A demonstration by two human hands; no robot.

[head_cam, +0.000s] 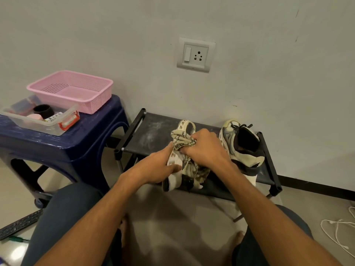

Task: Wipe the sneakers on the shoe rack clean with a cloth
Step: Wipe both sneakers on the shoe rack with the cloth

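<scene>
Your left grip (157, 166) holds the left sneaker (173, 177) by its pale side, thumb lying across the sole edge, fingers curled round the far side and mostly hidden. Your right grip (205, 148) has its fingers curled into a bunched striped cloth (182, 140), pressing it on top of that sneaker; loose cloth hangs down over the shoe near your wrist. This sneaker lies tipped on its side on the top shelf of the black shoe rack (153, 135), toe toward the wall. The right sneaker (244, 148) stands just beside your right grip on the same shelf, opening facing up. Dusty pale smears on the bare shelf at left. Left of the rack is a blue stool (76, 143) carrying a pink basket (96, 104) and a clear tub (38, 125) with small items. Wall socket (195, 54) above the rack, white cable (336, 231) on the floor at right.
</scene>
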